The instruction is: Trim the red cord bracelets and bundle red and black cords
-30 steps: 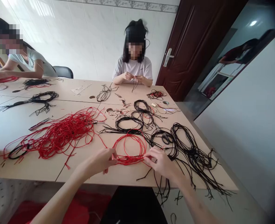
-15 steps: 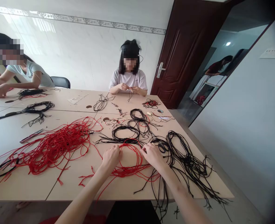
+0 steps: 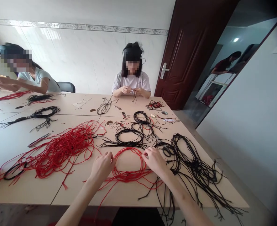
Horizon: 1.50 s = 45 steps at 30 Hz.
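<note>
My left hand (image 3: 102,167) and my right hand (image 3: 154,160) rest over the table's front part, fingers pinched on either side of a loop of thin red cord (image 3: 129,172). Loose red strands trail from this loop toward the table's front edge. A large tangle of red cord (image 3: 56,150) lies to the left of my left hand. To the right of my right hand spreads a heap of black cords (image 3: 195,166), with frayed ends hanging over the table edge. Further black loops (image 3: 133,136) lie just beyond my hands.
The light wooden table (image 3: 30,191) is made of joined panels, with round holes. A co-worker (image 3: 131,83) across it handles a small cord, and another person (image 3: 32,78) works at the far left. A dark door (image 3: 187,53) and a mirror stand to the right.
My hands have moved apart and the red loop has opened wider, with its strands now trailing toward me. The camera view has levelled and shifted.
</note>
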Available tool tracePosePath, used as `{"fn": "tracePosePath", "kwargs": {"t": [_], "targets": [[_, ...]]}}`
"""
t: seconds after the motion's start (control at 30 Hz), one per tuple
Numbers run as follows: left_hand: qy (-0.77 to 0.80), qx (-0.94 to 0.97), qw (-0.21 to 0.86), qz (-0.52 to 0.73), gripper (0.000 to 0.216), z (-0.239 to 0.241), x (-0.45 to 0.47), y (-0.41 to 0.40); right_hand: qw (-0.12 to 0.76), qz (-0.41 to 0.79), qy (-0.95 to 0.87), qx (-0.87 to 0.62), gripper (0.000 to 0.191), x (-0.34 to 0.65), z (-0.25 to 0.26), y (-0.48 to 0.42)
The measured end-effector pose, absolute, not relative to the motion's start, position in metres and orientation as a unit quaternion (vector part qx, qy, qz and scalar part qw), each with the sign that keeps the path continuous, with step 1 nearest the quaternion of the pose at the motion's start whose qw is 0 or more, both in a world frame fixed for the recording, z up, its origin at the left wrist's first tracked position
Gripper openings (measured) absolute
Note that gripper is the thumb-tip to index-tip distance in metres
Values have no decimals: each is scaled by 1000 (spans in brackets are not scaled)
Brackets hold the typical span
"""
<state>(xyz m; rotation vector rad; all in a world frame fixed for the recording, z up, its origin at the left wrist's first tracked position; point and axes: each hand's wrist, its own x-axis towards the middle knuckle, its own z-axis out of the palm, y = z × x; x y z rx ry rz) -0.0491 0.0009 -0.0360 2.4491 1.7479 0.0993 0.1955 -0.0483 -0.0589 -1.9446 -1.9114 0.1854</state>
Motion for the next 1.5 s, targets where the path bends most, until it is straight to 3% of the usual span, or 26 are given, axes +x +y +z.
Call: {"fn": "tracePosePath", "kwargs": {"t": [0.43,0.67,0.93,1.5], "targets": [[440,891,96,59,27,-45,4,64,213,52,-751,-623,6,171,-67,2],[370,914,111,127,14,-65,-6,69,203,30,-760,-617,10,168,-81,1],[313,928,148,140,21,-76,-9,76,186,32,-764,-616,16,167,-85,5],[298,931,162,136,21,-78,-13,80,209,47,-770,-601,25,170,-84,1]]}}
